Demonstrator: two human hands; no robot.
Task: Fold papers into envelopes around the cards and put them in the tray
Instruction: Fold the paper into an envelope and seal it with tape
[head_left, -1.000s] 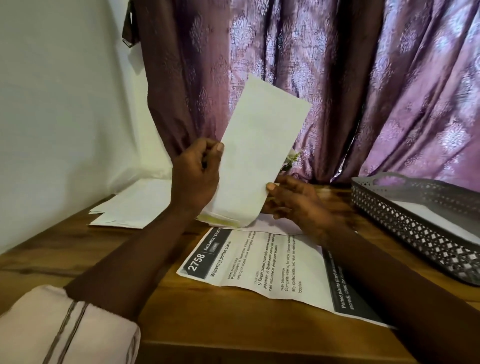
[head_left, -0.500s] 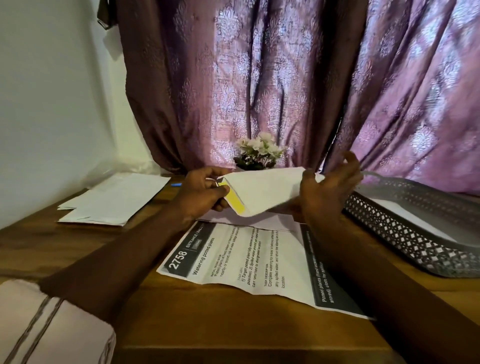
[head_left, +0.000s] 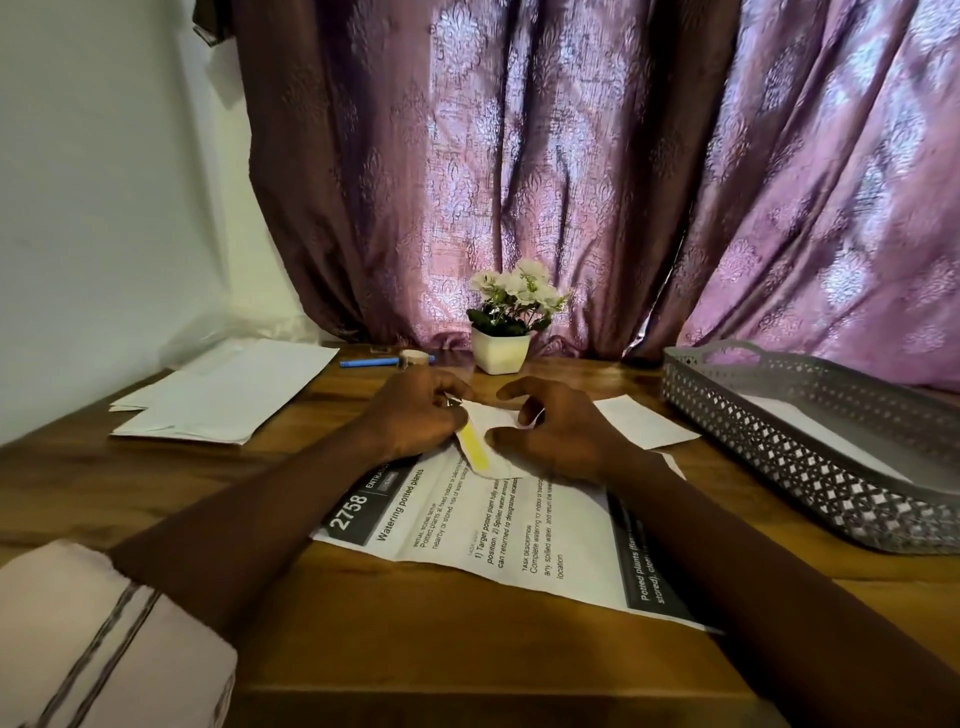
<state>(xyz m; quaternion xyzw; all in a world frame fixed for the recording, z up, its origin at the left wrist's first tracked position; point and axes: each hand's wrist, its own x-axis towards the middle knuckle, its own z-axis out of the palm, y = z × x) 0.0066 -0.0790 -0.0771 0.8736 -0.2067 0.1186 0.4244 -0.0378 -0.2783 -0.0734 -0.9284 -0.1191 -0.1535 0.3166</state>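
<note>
A folded white paper (head_left: 491, 422) with a yellow card (head_left: 475, 451) sticking out of its near end lies flat on the wooden table (head_left: 415, 649) at centre. My left hand (head_left: 415, 415) pinches its left edge by the card. My right hand (head_left: 556, 431) presses on its right side, fingers curled over the paper's edge. A grey perforated tray (head_left: 810, 457) stands at the right and holds a white folded paper (head_left: 810, 431). A stack of blank white sheets (head_left: 228, 395) lies at the far left.
A printed sheet headed "2758 Watering potted plants" (head_left: 498, 540) lies under my hands. Another white sheet (head_left: 644, 421) lies between my right hand and the tray. A potted white flower (head_left: 506, 317), a blue pen (head_left: 369, 362) and a tape roll (head_left: 415, 357) stand at the back by the purple curtain.
The paper with the card came down from upright in the air to flat on the table. Both hands lowered with it and now press it there.
</note>
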